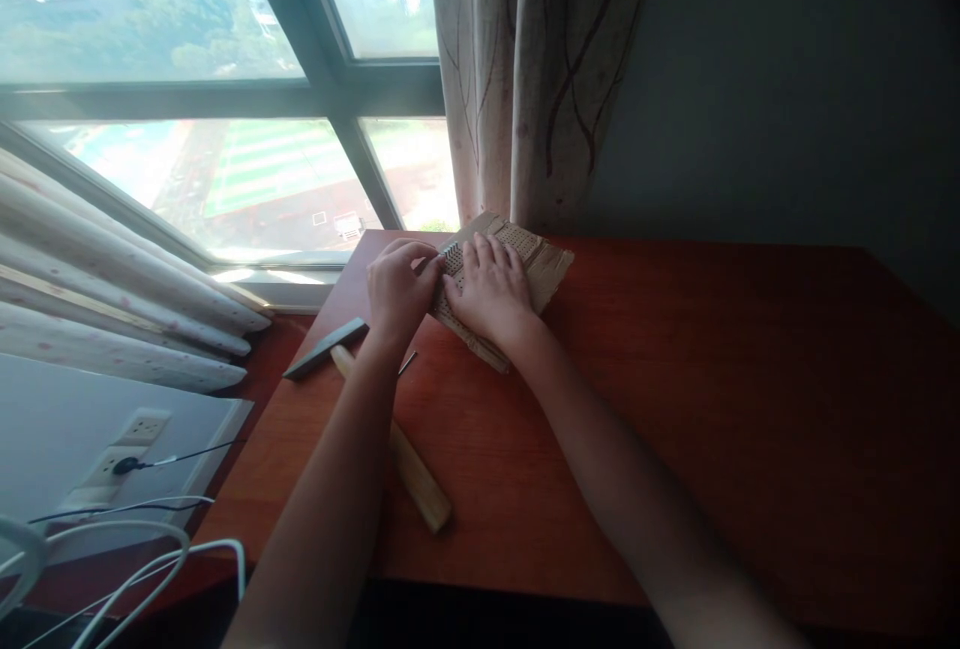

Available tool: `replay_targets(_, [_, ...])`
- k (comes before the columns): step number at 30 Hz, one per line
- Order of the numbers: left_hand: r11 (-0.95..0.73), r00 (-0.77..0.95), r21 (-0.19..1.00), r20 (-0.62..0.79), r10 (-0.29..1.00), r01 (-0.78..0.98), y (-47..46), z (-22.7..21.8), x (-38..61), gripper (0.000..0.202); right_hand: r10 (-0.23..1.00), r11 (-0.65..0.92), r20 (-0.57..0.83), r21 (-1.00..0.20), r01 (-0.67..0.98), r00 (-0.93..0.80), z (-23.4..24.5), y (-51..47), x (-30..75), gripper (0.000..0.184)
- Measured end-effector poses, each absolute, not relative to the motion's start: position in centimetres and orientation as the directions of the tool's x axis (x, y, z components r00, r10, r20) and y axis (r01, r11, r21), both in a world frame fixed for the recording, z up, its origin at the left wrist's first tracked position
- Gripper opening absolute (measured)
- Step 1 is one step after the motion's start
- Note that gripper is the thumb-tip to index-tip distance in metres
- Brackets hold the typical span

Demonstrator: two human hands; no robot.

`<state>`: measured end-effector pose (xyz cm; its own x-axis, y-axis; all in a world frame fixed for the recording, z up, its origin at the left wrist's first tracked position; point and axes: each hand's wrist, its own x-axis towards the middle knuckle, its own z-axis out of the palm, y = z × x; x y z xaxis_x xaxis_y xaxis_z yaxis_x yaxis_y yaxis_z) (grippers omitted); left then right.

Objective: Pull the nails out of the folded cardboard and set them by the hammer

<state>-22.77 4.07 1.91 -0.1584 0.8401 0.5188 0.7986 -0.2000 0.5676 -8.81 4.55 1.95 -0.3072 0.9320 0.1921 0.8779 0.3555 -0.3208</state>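
A piece of brown cardboard (546,264) lies at the far edge of a red-brown wooden table (675,399), with a perforated strip of small nails (517,237) on it. My right hand (491,291) lies flat on the cardboard, fingers stretched out. My left hand (397,289) is curled at the cardboard's left edge, fingertips pinched at the strip; what they pinch is too small to name. A hammer with a dark metal head (324,348) and a pale wooden handle (416,481) lies on the table under my left forearm.
A patterned curtain (540,79) hangs behind the cardboard, against a large window (225,79). At the left, another curtain (112,279) and a wall socket (127,444) with white cables (150,549). A small dark thin object (407,362) lies by the hammer.
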Motion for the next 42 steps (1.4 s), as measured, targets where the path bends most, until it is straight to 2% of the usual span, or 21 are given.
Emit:
replay_targets(8, [-0.286, -0.173, 0.553, 0.635, 0.753, 0.782, 3.9, 2.3, -22.4, 0.012, 0.932, 0.354, 0.198, -0.331, 0.874, -0.302, 1.9, 4.7, -8.8, 0.068])
replay_targets(14, [-0.246, -0.273, 0.685, 0.556, 0.785, 0.686, 3.8, 2.7, -22.1, 0.017, 0.933, 0.356, 0.179, -0.325, 0.876, -0.312, 2.0, 4.7, -8.8, 0.069])
replay_targets(19, [-0.292, -0.328, 0.729, 0.578, 0.747, 0.620, 3.0, 3.9, -22.1, 0.017, 0.933, 0.356, 0.185, -0.328, 0.875, -0.310, 1.9, 4.8, -8.9, 0.069])
replay_targets(23, [-0.213, -0.312, 0.738, 0.503, 0.806, 0.641, 1.6, 4.5, -23.3, 0.020, 0.935, 0.351, 0.176, -0.325, 0.878, -0.308, 1.8, 4.8, -8.8, 0.070])
replay_targets(26, [-0.107, -0.238, 0.660, 0.410, 0.880, 0.743, -0.3, 4.3, -24.7, 0.022, 0.932, 0.356, 0.187, -0.326, 0.876, -0.310, 1.8, 4.8, -8.8, 0.069])
replay_targets(29, [-0.030, -0.131, 0.518, 0.272, 0.953, 0.855, -2.4, 3.2, -26.1, 0.023, 0.928, 0.363, 0.208, -0.322, 0.874, -0.308, 1.8, 4.8, -8.8, 0.069])
replay_targets(33, [0.036, -0.098, 0.360, 0.157, 0.983, 0.932, -4.2, 1.1, -27.4, 0.023, 0.926, 0.367, 0.212, -0.319, 0.874, -0.311, 1.8, 4.8, -8.8, 0.070])
replay_targets(42, [0.093, -0.108, 0.276, 0.040, 0.993, 0.957, -5.0, -0.3, -27.6, 0.026, 0.926, 0.371, 0.203, -0.325, 0.870, -0.319, 1.7, 4.9, -8.8, 0.072])
